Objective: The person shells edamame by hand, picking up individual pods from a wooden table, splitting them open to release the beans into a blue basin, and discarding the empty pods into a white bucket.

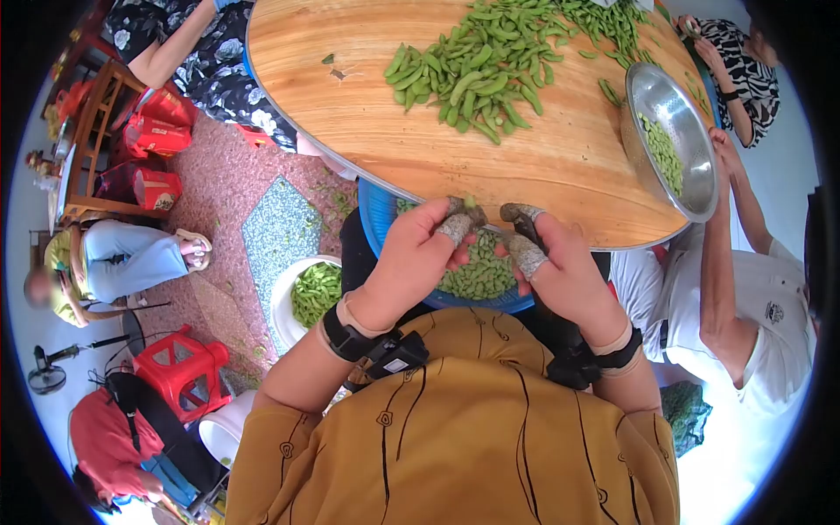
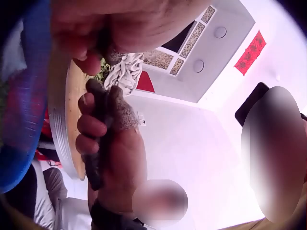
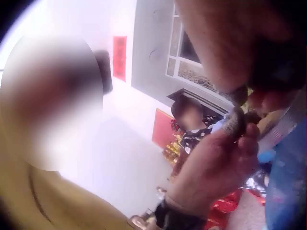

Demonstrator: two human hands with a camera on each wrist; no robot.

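Observation:
My left hand (image 1: pixel 418 249) pinches a green soybean pod (image 1: pixel 470 202) between thumb and index finger, right at the table's near edge. Close on its right, my right hand (image 1: pixel 569 276) has its fingers curled, and no pod shows in its grip. Worn grey-brown coverings wrap the thumb and index finger of both hands. Below them, a blue basin (image 1: pixel 374 219) holds many shelled green beans (image 1: pixel 481 273). In the left wrist view, the right hand (image 2: pixel 120 153) faces the left fingertips across a small gap.
A heap of soybean pods (image 1: pixel 477 74) lies on the round wooden table (image 1: pixel 332 122). At its right edge a person's hand touches a tilted metal colander (image 1: pixel 691 162) containing beans. A white bucket (image 1: pixel 284 297) of pods and a red stool (image 1: pixel 179 367) stand left. Several people sit around.

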